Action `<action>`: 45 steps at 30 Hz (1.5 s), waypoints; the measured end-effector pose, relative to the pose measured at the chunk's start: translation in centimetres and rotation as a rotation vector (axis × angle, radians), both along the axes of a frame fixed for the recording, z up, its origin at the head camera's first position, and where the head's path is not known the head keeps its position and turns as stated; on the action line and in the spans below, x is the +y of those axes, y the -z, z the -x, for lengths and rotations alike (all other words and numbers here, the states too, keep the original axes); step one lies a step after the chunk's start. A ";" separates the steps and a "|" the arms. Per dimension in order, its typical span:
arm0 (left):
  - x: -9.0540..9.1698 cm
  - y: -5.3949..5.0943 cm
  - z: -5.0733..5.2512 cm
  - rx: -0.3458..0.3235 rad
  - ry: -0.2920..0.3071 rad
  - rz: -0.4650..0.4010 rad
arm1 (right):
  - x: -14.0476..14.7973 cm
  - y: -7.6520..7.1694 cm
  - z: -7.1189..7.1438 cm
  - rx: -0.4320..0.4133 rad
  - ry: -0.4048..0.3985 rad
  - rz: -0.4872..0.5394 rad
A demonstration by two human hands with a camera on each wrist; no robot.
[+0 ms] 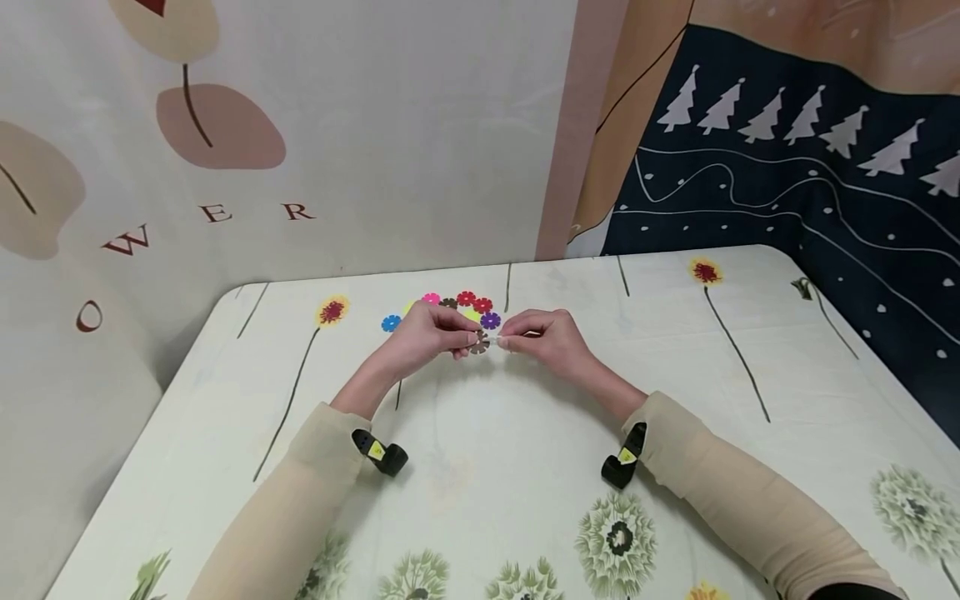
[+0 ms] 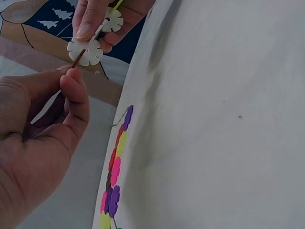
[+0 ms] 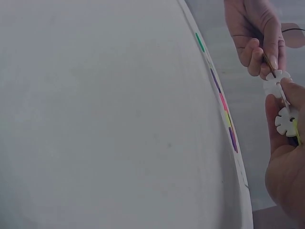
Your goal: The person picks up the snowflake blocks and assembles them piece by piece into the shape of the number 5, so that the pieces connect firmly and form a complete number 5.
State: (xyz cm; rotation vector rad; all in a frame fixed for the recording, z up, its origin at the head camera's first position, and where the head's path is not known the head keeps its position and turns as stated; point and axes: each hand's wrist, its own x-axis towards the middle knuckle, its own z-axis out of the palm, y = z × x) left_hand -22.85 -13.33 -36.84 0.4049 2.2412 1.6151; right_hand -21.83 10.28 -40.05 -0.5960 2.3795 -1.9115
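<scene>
In the head view my left hand (image 1: pixel 429 340) pinches a brown flower-shaped plastic disc (image 1: pixel 480 343) between thumb and fingertips. Facing it, my right hand (image 1: pixel 553 343) grips a small chain of joined discs. The left wrist view shows a white notched disc (image 2: pixel 86 52), a second white disc (image 2: pixel 113 21) and a yellow disc (image 2: pixel 117 5) in that chain. Seen edge-on, the brown disc (image 3: pixel 269 65) meets the rim of the nearer white disc (image 3: pixel 274 88); how deep its slot sits I cannot tell. Part of the chain is hidden by the right fingers.
Loose flower discs lie on the table just beyond the hands, among them a blue one (image 1: pixel 391 322), a purple one (image 1: pixel 491 320) and a red one (image 1: pixel 466 297). A flower-printed cloth (image 1: pixel 510 467) covers the table, with a hanging curtain (image 1: pixel 420 167) behind it.
</scene>
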 end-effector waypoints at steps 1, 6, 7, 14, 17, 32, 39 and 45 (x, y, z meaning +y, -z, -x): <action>0.0 0.0 0.0 0.003 -0.001 -0.002 | 0.0 0.0 0.1 -0.003 0.009 0.000; 0.3 0.1 0.1 0.014 -0.033 -0.020 | -0.1 -0.1 0.3 0.001 0.065 -0.008; 0.4 0.2 0.1 0.014 -0.042 -0.028 | -0.1 -0.2 0.3 0.004 0.078 -0.007; 0.8 0.7 0.1 -0.044 -0.119 -0.154 | -0.1 -0.2 0.5 -0.012 0.128 0.007; 0.7 0.9 0.1 -0.057 -0.158 -0.178 | 0.0 -0.1 0.4 -0.033 0.121 0.017; 0.7 1.2 0.2 -0.093 -0.160 -0.219 | -0.5 0.0 0.2 -0.113 0.076 0.047; 1.2 1.4 0.2 -0.100 -0.128 -0.231 | -1.1 -0.1 0.1 -0.179 0.083 0.059; 0.8 1.5 0.1 -0.090 -0.131 -0.204 | -1.0 -0.2 0.1 -0.184 0.097 0.056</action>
